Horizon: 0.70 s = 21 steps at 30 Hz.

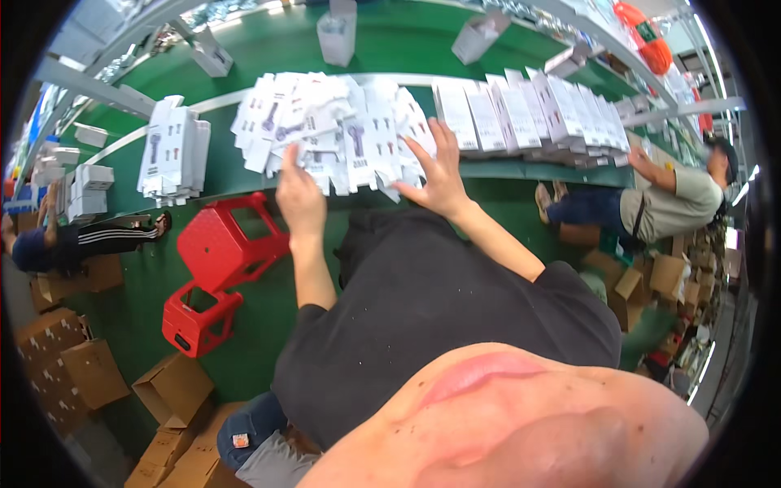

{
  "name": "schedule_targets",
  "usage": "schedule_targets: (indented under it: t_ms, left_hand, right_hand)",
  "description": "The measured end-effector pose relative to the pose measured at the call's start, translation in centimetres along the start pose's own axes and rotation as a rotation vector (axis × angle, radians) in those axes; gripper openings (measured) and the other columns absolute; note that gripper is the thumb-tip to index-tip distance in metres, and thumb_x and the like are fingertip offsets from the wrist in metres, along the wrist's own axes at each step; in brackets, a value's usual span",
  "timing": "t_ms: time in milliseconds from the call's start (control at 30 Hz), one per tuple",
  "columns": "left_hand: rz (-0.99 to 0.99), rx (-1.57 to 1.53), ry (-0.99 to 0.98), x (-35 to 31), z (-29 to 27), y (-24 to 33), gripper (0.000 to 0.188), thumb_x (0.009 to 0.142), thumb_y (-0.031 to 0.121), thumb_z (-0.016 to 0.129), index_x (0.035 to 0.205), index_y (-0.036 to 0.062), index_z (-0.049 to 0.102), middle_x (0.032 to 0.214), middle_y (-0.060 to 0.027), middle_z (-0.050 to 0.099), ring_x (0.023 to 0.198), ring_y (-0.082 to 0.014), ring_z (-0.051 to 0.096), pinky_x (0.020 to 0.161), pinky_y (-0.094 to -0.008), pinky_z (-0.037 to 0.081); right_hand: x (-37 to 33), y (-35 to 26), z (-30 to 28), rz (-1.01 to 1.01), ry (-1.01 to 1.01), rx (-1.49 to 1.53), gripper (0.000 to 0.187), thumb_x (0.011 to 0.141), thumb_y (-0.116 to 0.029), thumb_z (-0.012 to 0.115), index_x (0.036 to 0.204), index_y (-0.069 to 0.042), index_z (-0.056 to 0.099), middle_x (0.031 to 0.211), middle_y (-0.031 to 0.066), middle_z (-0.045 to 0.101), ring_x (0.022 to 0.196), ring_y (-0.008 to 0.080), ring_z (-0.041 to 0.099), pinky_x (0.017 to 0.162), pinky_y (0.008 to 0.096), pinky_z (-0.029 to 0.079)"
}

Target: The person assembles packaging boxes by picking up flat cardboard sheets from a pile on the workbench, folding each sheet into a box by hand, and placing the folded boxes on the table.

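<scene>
1. Cartons (358,146) lie flat, overlapping, on the surface (221,163) toward twelve o'clock, probably fanned for reachable edges; uncountable.
2. Left hand (301,199): fingers partly curled at the cartons, grip unclear. Right hand (443,180): fingers spread wide, nothing visibly held.
3. Two red stools (210,244), eight to nine o'clock.

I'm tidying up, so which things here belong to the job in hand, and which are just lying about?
Job in hand:
printed white cartons, spread by the left hand and right hand
neighbouring carton stack, probably
white carton row, probably

Lying about, apparently:
red plastic stools
brown cardboard boxes
</scene>
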<state>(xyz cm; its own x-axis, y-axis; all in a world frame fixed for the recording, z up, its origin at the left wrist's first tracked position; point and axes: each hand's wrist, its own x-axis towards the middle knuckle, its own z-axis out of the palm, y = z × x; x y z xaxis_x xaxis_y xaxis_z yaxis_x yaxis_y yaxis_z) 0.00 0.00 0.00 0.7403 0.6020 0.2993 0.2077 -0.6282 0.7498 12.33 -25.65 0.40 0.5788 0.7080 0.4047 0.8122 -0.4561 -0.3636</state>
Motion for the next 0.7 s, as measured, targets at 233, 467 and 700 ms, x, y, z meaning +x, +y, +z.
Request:
schedule_targets:
  t_ms: [233, 467, 700]
  left_hand:
    - [-0.126, -1.015, -0.673, 2.5, 0.7, 4.8, 0.048, 0.092, -0.007, 0.062, 0.139, -0.0045, 0.050, 0.118, -0.0146, 0.071, 0.102, -0.0153, 0.070, 0.085, -0.0300, 0.056]
    - [-0.292, -0.907, -0.723, 4.4, 1.3, 1.8, 0.038, 0.084, -0.003, 0.069, 0.121, -0.0080, 0.064, 0.101, -0.0119, 0.075, 0.090, -0.0133, 0.072, 0.077, -0.0267, 0.057]
    - [-0.283, -0.579, -0.482, 6.7, 1.3, 4.1, 0.051, 0.086, 0.022, 0.074, 0.132, 0.0026, 0.062, 0.115, -0.0155, 0.073, 0.099, -0.0249, 0.071, 0.085, -0.0358, 0.057]
  right_hand:
    - [7.5, 0.7, 0.4, -0.122, 0.065, -0.087, 0.142, 0.052, -0.051, 0.096, 0.165, -0.020, 0.015, 0.169, 0.0292, 0.006, 0.155, 0.0543, 0.006, 0.116, 0.0765, 0.007]
    - [8.7, -0.8, -2.9, -0.205, -0.154, -0.010, 0.127, 0.051, -0.049, 0.097, 0.158, -0.017, 0.037, 0.163, 0.0286, 0.019, 0.154, 0.0519, 0.012, 0.117, 0.0755, 0.008]
    - [6.8, 0.4, -1.5, 0.038, 0.055, 0.400, 0.097, 0.065, -0.021, 0.096, 0.147, -0.008, 0.045, 0.133, 0.0234, 0.063, 0.117, 0.0366, 0.069, 0.102, 0.0498, 0.052]
